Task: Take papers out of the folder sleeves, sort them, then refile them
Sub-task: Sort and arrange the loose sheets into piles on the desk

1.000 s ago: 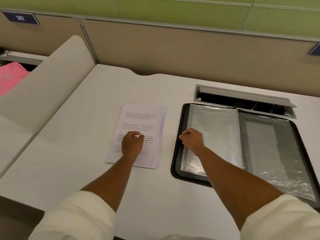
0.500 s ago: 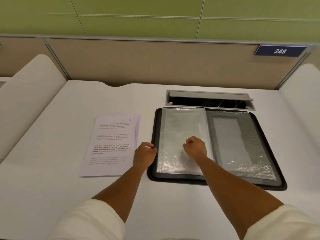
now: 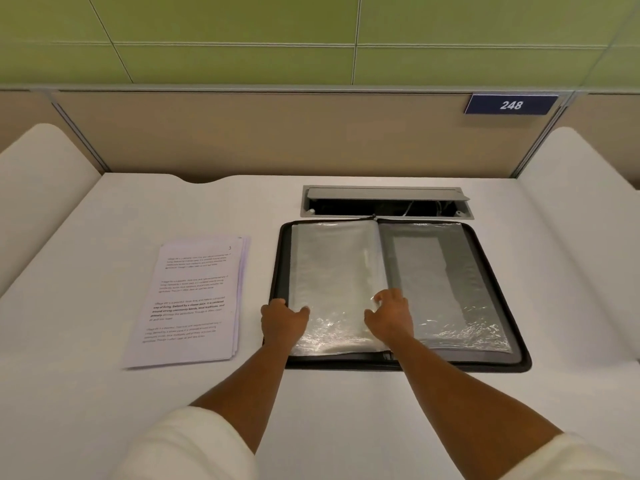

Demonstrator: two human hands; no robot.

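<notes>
A black folder [image 3: 491, 268] lies open on the white desk, with clear plastic sleeves [image 3: 332, 268] stacked on its left half and a grey sleeve page [image 3: 446, 271] on its right half. To the left of the folder lies a stack of printed papers [image 3: 194, 299]. My left hand [image 3: 282, 320] grips the left edge of the sleeve stack, its thumb lying on the plastic and its fingers curled at the folder's rim. My right hand [image 3: 389, 317] rests on the sleeves near the spine, bent fingertips touching the plastic and thumb held apart.
A grey cable hatch [image 3: 384, 197] stands open in the desk [image 3: 104, 393] just behind the folder. Beige partitions close off the back, with a blue sign reading 248 [image 3: 510, 105]. White curved side panels [image 3: 38, 188] flank the desk on both sides.
My left hand has left the papers and moved right onto the folder's left edge. My right hand has shifted right towards the spine and loosened from a fist. The camera has turned right.
</notes>
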